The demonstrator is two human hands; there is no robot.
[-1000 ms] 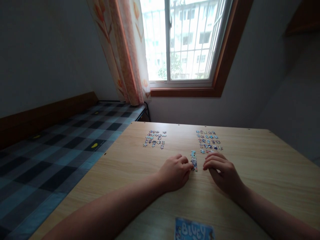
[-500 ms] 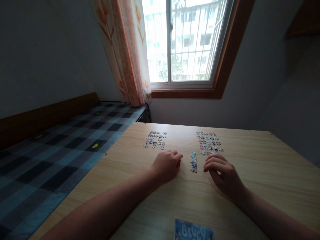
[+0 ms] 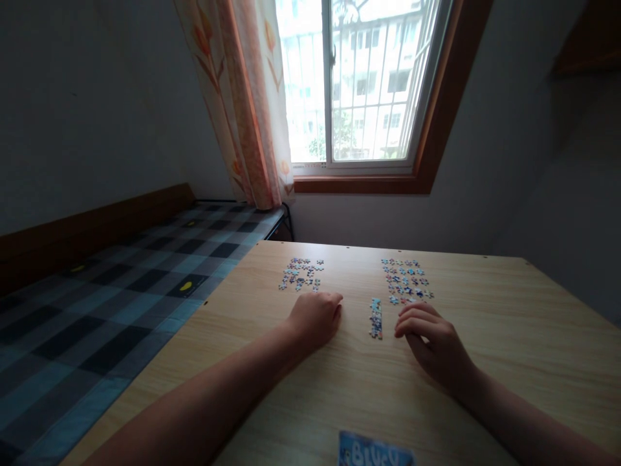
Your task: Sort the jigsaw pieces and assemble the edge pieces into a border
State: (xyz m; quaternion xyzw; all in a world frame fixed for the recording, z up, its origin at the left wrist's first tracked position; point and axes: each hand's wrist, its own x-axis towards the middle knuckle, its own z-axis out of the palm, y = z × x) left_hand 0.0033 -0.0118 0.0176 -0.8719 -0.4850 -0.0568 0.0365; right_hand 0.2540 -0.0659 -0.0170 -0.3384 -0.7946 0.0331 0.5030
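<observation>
A short joined strip of puzzle pieces (image 3: pixel 375 318) lies on the wooden table (image 3: pixel 509 336) between my hands. My left hand (image 3: pixel 314 319) rests on the table left of the strip, fingers curled loosely, just below a left group of loose pieces (image 3: pixel 299 274); I cannot see anything in it. My right hand (image 3: pixel 433 341) sits right of the strip with fingers bent and slightly apart, fingertips near the strip, holding nothing. A second group of loose pieces (image 3: pixel 405 279) lies just beyond it.
A blue puzzle box lid (image 3: pixel 376 451) lies at the table's near edge. A bed with a checked blue cover (image 3: pixel 111 291) stands along the left. A barred window (image 3: pixel 363 84) and a flowered curtain (image 3: pixel 242 97) are behind the table.
My left hand has drawn away from the joined strip to the left and up, toward the left group of pieces. My right hand has stayed almost still.
</observation>
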